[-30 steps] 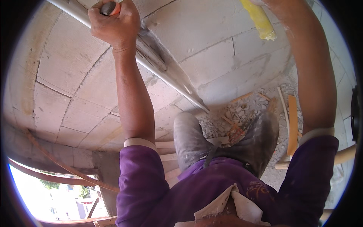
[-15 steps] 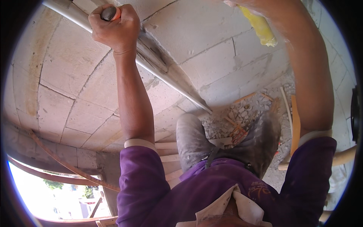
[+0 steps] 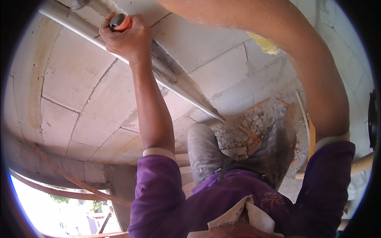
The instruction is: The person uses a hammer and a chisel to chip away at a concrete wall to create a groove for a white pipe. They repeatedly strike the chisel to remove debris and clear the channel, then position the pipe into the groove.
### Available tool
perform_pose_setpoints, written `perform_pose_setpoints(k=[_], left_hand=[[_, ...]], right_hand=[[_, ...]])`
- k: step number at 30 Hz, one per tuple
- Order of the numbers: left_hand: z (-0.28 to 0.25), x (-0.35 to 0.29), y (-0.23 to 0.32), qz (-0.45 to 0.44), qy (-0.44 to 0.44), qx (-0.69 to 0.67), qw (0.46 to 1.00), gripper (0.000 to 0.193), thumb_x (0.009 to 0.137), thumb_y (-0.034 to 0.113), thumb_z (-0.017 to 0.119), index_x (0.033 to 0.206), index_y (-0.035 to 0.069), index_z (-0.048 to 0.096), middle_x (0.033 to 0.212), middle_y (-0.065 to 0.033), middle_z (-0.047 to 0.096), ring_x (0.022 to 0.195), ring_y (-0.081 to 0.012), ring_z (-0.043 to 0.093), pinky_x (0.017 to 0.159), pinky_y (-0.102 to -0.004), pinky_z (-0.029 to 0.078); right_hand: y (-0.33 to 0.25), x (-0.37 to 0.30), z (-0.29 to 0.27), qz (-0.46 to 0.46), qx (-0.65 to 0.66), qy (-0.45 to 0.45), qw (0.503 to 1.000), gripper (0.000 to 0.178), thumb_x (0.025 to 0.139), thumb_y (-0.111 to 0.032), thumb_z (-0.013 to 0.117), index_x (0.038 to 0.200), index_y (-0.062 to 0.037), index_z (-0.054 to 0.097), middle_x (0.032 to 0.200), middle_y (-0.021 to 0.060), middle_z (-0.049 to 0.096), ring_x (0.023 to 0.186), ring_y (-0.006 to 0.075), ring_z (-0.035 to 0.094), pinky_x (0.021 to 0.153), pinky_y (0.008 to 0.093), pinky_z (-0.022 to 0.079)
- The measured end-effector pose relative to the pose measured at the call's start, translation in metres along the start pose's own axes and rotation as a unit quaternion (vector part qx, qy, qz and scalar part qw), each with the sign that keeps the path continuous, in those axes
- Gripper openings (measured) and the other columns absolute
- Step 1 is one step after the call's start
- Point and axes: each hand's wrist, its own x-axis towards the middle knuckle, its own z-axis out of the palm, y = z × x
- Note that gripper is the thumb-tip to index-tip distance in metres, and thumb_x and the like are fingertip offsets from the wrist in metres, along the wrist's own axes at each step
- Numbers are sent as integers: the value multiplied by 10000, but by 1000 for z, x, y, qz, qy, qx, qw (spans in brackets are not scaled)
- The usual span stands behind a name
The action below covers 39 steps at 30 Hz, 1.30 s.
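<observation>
The person's left hand is closed in a fist around a short orange handle with a dark, blunt butt, high along the pale block wall. The handle's butt faces the camera, so its long axis seems to run away from the viewer; the rest is hidden in the fist and beyond it, and whether its far end touches the wall cannot be told.

A slim white pipe slants behind the left hand, from the upper left down to the wall's lower edge, with a rough dark recess just beside it. The handle does not lie along the pipe.

The bare right forearm bends across above the wall toward the left hand's side, but the right hand lies past the upper margin, so its grip cannot be told. The left hand is the nearer one, already around the handle. A blurred grey object shows up and left of the butt, apart from it. A ragged yellow piece is partly hidden behind the right forearm. Broken grey rubble lies along the wall's lower edge.
</observation>
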Motion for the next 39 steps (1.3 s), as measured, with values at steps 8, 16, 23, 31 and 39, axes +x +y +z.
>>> perform_pose_setpoints(k=[8, 16, 23, 31, 39], left_hand=[[-1, -5, -5, -32, 5, -62, 998, 450, 693, 67, 698, 1105, -21, 538, 761, -61, 592, 594, -129, 605, 610, -249, 515], [-109, -19, 2, -116, -128, -331, 928, 381, 717, -74, 580, 1095, -31, 556, 735, -113, 641, 509, -129, 573, 515, -240, 487], [-190, -74, -49, -305, -154, -13, 940, 505, 801, 24, 667, 1264, -19, 470, 643, -83, 603, 510, -149, 594, 500, -264, 506], [-212, -89, -112, -215, -215, 335, 892, 1114, 665, 439, 885, 1485, -43, 306, 1324, -275, 528, 1185, -371, 563, 997, -455, 482], [-214, -92, -119, -297, -283, 361, 837, 1183, 735, 455, 833, 1493, -148, 153, 978, -213, 663, 737, -225, 676, 606, -334, 578]], right_hand=[[52, -5, 28, -81, 0, 69, 994, 302, 978, -231, 545, 793, 5, 576, 560, 49, 486, 452, 127, 455, 446, 321, 373], [124, -107, 45, 119, 314, 152, 930, 261, 955, -273, 654, 843, -61, 550, 551, -47, 427, 430, 44, 377, 395, 234, 289], [210, -221, 151, 433, 366, 89, 819, 285, 957, -286, 665, 812, -93, 513, 564, -57, 424, 411, 35, 356, 377, 221, 280], [252, -261, 203, 549, 483, 110, 673, 274, 948, -306, 662, 866, -109, 489, 593, -65, 406, 416, 38, 354, 385, 231, 275], [275, -278, 218, 593, 534, 128, 588, 217, 955, -278, 647, 942, -115, 504, 629, -68, 418, 431, 37, 359, 388, 233, 278]])
